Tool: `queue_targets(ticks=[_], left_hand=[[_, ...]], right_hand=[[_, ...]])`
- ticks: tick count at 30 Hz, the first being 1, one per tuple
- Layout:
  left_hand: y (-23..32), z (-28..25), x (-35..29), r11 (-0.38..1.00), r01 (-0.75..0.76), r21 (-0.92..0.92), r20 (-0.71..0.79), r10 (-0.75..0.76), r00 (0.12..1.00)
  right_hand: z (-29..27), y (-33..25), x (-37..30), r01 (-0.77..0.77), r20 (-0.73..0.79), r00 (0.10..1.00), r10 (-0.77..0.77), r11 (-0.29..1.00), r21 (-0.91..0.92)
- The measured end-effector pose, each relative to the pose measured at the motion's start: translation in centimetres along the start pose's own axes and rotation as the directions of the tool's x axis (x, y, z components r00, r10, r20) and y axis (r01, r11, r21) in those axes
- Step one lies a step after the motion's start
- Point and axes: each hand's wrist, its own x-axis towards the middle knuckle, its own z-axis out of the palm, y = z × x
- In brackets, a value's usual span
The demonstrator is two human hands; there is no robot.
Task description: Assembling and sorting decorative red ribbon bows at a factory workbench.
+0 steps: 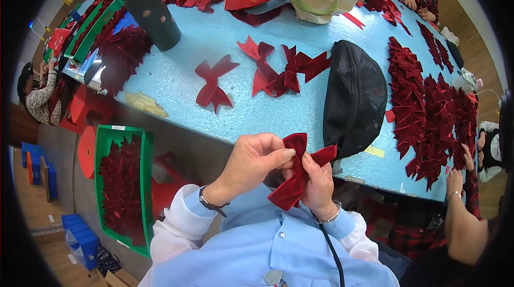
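Left hand (254,161) and right hand (318,186) pinch a dark-red velvet bow (297,176) from opposite sides, likely keeping its middle steady.

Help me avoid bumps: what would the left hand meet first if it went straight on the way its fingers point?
The red bow, which the left hand is touching. Just past it, probably the right hand, though one view leaves depth unclear.
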Motion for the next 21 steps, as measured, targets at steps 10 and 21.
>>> queue_targets(ticks=[10, 21], left_hand=[[-1.7, 0.6, -0.3, 0.988, -0.057, -0.147, -0.136, 0.037, 0.99], [1.0, 0.2, 0.6, 0.991, 0.02, 0.134, -0.003, -0.02, 1.0]], right_hand=[[-0.3, 0.2, 0.1, 0.025, -0.022, 0.999, -0.024, 1.0, 0.011], [-0.7, 0.5, -0.4, 0.03, 0.127, 0.992, -0.013, 0.991, -0.131]])
